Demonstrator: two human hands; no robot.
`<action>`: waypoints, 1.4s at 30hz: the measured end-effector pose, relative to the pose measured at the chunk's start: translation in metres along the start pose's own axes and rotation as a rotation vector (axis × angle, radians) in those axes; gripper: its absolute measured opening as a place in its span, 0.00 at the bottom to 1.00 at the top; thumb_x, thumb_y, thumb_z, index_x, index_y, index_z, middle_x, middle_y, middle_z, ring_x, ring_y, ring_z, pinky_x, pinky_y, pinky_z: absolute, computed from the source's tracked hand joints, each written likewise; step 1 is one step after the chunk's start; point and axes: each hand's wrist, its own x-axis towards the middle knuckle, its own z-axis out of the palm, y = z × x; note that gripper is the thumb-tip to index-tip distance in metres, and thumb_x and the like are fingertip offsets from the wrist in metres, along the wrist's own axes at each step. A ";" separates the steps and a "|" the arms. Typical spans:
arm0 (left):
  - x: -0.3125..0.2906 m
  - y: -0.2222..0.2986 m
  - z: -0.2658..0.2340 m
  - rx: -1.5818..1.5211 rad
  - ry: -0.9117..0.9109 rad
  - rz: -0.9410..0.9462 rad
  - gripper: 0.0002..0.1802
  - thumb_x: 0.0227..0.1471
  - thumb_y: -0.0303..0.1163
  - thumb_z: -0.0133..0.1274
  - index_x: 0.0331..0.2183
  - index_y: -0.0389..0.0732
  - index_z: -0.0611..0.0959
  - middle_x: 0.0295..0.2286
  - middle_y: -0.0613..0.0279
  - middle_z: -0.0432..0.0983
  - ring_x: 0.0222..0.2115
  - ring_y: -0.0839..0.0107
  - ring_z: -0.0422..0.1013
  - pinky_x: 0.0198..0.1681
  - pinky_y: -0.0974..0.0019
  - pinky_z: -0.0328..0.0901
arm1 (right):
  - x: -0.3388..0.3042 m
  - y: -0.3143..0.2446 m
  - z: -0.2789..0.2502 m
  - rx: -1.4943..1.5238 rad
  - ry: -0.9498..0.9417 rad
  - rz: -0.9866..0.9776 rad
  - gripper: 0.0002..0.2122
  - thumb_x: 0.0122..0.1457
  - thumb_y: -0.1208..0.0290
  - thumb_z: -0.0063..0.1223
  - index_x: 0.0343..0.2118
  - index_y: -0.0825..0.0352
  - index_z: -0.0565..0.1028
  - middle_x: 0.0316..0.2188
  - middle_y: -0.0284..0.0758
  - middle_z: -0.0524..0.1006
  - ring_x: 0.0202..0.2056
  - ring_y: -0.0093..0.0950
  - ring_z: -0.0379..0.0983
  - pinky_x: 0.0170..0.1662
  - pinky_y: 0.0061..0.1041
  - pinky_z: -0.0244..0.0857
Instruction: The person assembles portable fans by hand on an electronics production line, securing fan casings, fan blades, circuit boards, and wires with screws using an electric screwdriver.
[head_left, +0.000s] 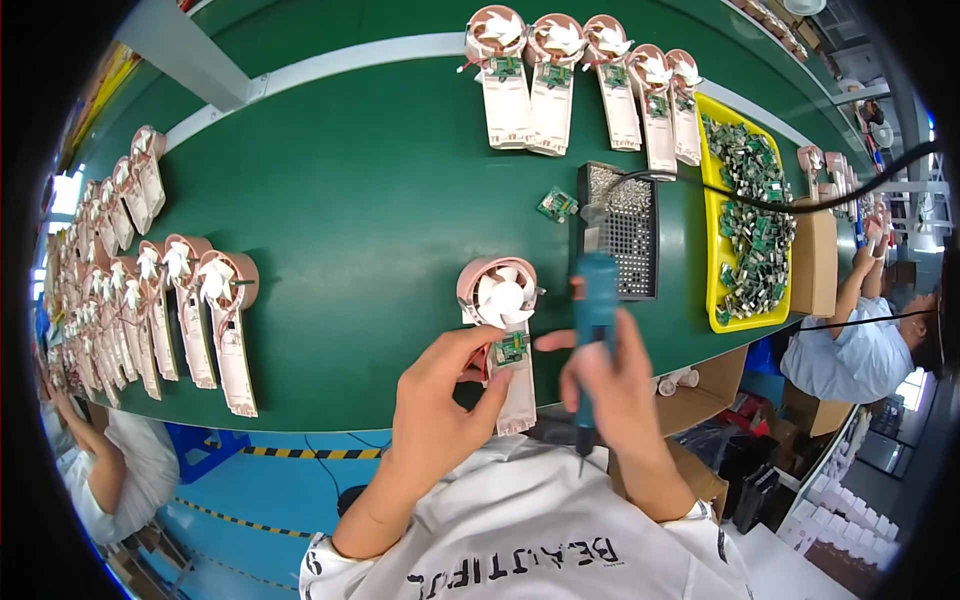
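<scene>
In front of me at the table's near edge lies a half-built handheld fan (505,295), pink-shelled with white blades. A small green circuit board (513,347) sits in its handle below the blades. My left hand (440,390) is closed on the fan's handle, with thumb and forefinger at the board's side. My right hand (622,395), slightly blurred, grips a teal electric screwdriver (597,295), its thin bit pointing down toward my body, apart from the fan. Any screw on the bit is too small to make out.
Beyond the screwdriver is a black screw tray (636,265), with a loose circuit board (557,205) beside it. A yellow bin (713,270) of boards stands to the right. Several fan halves (508,105) line the back, more (232,350) the left. A black cable (780,207) crosses above; co-workers sit both sides.
</scene>
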 end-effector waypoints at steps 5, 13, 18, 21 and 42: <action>0.001 0.010 0.004 0.307 -0.033 0.089 0.22 0.39 0.17 0.65 0.40 0.37 0.80 0.34 0.55 0.76 0.27 0.67 0.74 0.30 0.69 0.73 | -0.004 -0.025 -0.013 0.380 0.065 -0.784 0.34 0.61 0.41 0.45 0.61 0.60 0.53 0.28 0.39 0.73 0.15 0.28 0.67 0.17 0.25 0.64; 0.008 -0.004 0.001 0.265 -0.005 0.162 0.21 0.37 0.21 0.69 0.38 0.36 0.83 0.31 0.56 0.80 0.24 0.72 0.73 0.27 0.72 0.71 | 0.008 -0.024 0.017 0.299 -0.228 -1.404 0.31 0.55 0.50 0.61 0.55 0.61 0.60 0.31 0.28 0.71 0.17 0.19 0.65 0.18 0.19 0.64; 0.007 -0.002 0.001 0.337 -0.009 0.191 0.21 0.37 0.21 0.69 0.39 0.36 0.83 0.31 0.55 0.81 0.24 0.72 0.73 0.26 0.72 0.70 | 0.002 -0.023 0.001 0.498 -0.591 -1.080 0.28 0.62 0.40 0.38 0.32 0.68 0.67 0.23 0.41 0.64 0.22 0.27 0.58 0.18 0.22 0.54; 0.008 -0.003 0.002 0.328 -0.009 0.206 0.21 0.38 0.21 0.69 0.38 0.36 0.83 0.31 0.55 0.81 0.23 0.73 0.73 0.26 0.72 0.70 | 0.000 -0.022 -0.008 0.452 -0.614 -1.002 0.27 0.62 0.40 0.38 0.32 0.67 0.67 0.23 0.39 0.64 0.24 0.26 0.58 0.20 0.19 0.53; 0.005 -0.012 0.000 0.316 0.009 0.252 0.20 0.38 0.22 0.69 0.38 0.37 0.83 0.32 0.55 0.81 0.25 0.70 0.76 0.27 0.72 0.72 | 0.016 -0.022 0.027 0.324 -0.434 -1.344 0.24 0.64 0.43 0.39 0.42 0.64 0.66 0.29 0.37 0.67 0.23 0.29 0.61 0.22 0.29 0.58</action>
